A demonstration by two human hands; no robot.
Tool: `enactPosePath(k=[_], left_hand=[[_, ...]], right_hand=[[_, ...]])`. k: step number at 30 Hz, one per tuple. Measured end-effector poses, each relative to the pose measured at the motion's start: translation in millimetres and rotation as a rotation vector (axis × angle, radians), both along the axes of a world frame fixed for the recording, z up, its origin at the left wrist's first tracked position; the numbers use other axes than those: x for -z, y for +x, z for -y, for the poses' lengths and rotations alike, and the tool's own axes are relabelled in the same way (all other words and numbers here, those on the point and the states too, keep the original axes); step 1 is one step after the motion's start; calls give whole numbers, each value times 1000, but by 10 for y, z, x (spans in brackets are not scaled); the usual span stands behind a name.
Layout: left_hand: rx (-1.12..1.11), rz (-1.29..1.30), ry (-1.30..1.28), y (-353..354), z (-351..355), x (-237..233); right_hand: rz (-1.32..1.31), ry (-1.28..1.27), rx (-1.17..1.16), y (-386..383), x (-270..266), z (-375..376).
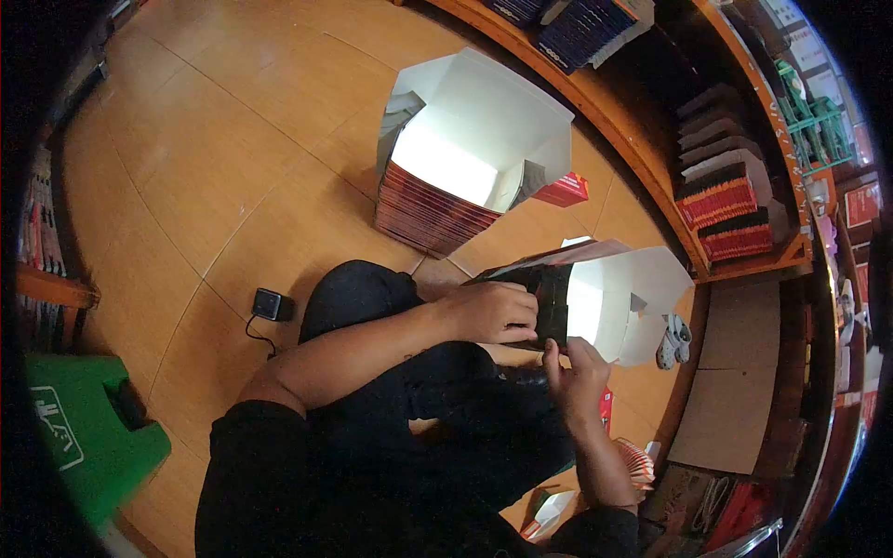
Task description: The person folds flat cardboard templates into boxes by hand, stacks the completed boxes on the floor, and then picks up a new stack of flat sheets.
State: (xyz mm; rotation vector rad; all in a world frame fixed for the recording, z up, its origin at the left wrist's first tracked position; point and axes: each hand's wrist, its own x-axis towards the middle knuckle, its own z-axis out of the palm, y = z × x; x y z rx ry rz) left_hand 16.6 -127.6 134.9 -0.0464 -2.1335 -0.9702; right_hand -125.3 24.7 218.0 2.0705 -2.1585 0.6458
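Left hand (491,312) grips the carton (600,296), right hand (577,370) pinches its near edge; best keep the crease square between them.

1. The carton (609,288) I hold is a folding box, half set up: dark and glossy outside, plain white inside.
2. Its open mouth faces away from me, to my right, with white flaps spread loose at the far end.
3. It hangs above my lap, clear of the floor, slightly tilted. My left hand (488,312) wraps the dark panel, and my right hand (579,372) pinches the lower edge.
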Motion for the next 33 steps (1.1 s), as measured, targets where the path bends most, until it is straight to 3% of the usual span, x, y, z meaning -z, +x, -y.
enactPosePath(k=[9,14,17,20,24,27,29,31,33], left_hand=[[44,-39,4,13,-42,44],[-57,-77,-59,18,-97,12],[-44,-79,-72,22,-96,7],[-49,-83,-103,42,-92,11],[-55,-44,-128,54,-103,-7],[-180,-103,-238,17,-79,-50],[-217,-41,-311,14,-59,-88],[-178,-1,-355,-26,-66,-35],[-136,39,-412,-49,-41,-54]], right_hand=[[-57,-40,110,144,49,-60],[106,59,168,105,44,-34],[108,-22,173,135,72,-11],[-23,0,150,174,120,-13],[-8,92,150,171,67,-16],[130,304,123,123,-136,91],[403,436,237,104,-291,277],[323,409,226,14,-310,528],[116,283,23,-70,-314,691]])
